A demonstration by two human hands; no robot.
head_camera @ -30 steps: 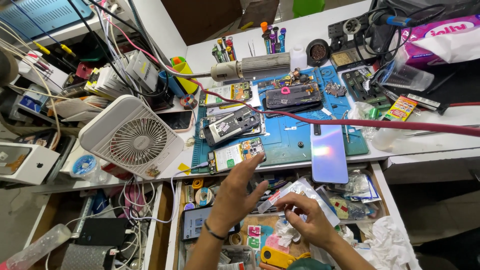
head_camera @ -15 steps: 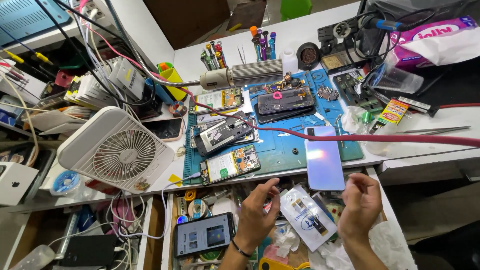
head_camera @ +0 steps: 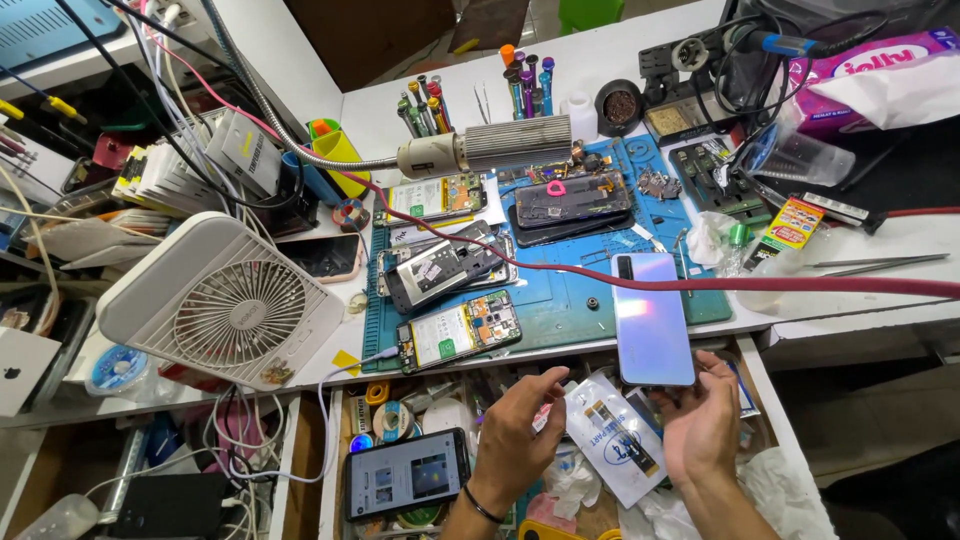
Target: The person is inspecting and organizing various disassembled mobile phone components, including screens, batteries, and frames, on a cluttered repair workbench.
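Since the earlier frame both hands have come apart and lifted a little, and the white pouch (head_camera: 612, 440) now lies free between them, over the open drawer (head_camera: 338, 470). The left hand (head_camera: 518, 440) is open, its fingers spread and slightly bent, holding nothing; it hovers just left of the pouch. The right hand (head_camera: 702, 428) is also open, palm turned inward, just right of the pouch and holding nothing. Its fingertips are near the lower edge of the shiny phone (head_camera: 652, 317), but I cannot tell if they touch it. This phone lies face down, half on the blue mat (head_camera: 560, 300), above the pouch. A second phone (head_camera: 406, 473) with a lit screen rests in the drawer, left of the pouch. The white fan (head_camera: 222, 303) stands far left of the pouch, on the bench.
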